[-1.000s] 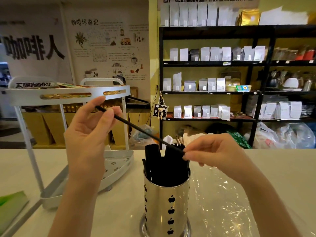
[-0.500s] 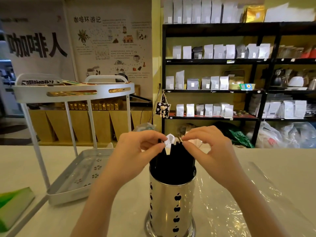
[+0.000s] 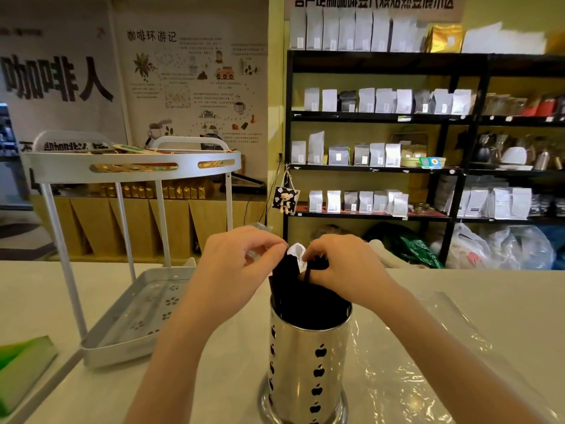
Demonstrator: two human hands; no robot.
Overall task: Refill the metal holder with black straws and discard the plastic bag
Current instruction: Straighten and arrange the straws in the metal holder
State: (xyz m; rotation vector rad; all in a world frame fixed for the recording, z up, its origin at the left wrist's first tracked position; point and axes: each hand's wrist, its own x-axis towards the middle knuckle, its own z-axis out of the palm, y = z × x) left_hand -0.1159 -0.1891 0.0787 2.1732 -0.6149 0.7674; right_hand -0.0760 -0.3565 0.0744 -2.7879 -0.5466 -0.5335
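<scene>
Black straws (image 3: pixel 298 289) are pinched at their tops by our right hand (image 3: pixel 342 267) and left hand (image 3: pixel 235 267), both closed at mid-frame, likely to settle them upright in the metal holder (image 3: pixel 308 359) below. Lower right, the clear plastic bag (image 3: pixel 428 362) lies flat on the table (image 3: pixel 46 295), not yet discarded.
</scene>
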